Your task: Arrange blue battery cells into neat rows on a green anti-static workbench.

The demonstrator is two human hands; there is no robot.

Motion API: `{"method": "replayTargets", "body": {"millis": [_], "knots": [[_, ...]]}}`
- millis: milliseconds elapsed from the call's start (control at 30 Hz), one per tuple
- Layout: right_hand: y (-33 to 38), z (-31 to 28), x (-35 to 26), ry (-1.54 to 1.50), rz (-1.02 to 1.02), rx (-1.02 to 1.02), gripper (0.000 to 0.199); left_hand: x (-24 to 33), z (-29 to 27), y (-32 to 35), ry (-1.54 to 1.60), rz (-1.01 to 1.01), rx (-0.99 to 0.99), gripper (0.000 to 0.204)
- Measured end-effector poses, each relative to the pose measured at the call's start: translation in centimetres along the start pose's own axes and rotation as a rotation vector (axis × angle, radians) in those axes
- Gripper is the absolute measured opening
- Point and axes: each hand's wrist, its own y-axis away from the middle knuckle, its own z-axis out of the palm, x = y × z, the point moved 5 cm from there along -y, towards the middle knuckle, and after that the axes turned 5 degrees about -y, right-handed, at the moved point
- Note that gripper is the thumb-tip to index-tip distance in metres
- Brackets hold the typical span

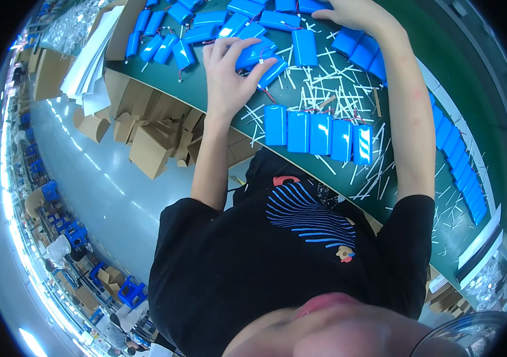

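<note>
My left hand (229, 77) is closed around a blue shrink-wrapped battery pack (256, 55) with red and black wires, held just above the green table (206, 95). My right hand (354, 15) reaches to the far edge of the view, its fingers lying on loose blue packs (289, 21) there. Several more blue packs (319, 134) lie side by side in a neat row close to my body, between my two arms. White paper strips (337, 89) litter the table around them.
A scattered heap of blue packs (170, 41) covers the far left of the table. Another line of packs (462, 172) runs along the right side. Folded cardboard boxes (152, 131) are piled on the floor at left, beside stacked white sheets (92, 53).
</note>
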Motion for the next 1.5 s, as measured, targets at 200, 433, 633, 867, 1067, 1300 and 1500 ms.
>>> {"method": "replayTargets", "body": {"millis": [200,433,633,867,1067,1300,1500], "knots": [[0.4,-3.1,-3.5,0.178,-0.078,0.175,0.038,-1.2,-0.3,0.0,0.353,-0.163,0.067,0.038],[10.9,-7.2,-6.3,-0.119,0.325,0.147,0.04,-0.7,-3.4,1.5,0.646,-0.298,0.285,0.023],[22.1,0.1,-9.0,-0.006,0.462,0.065,0.033,2.1,-4.9,5.6,0.117,-0.16,-0.024,0.022],[24.6,1.8,-8.8,-0.113,0.735,0.107,0.032,2.6,-2.9,4.8,0.218,-0.146,-0.199,0.033],[21.6,0.8,-9.5,0.132,0.427,0.05,0.035,2.5,-2.0,3.7,0.325,0.004,-0.134,0.039],[10.7,3.5,-7.6,0.099,-0.048,0.114,0.039,2.4,-3.5,3.3,0.472,0.137,-0.148,0.044],[6.4,7.8,-5.1,-0.092,0.107,-0.072,0.05,1.2,-3.9,2.8,0.206,-0.026,-0.141,0.049]]}}
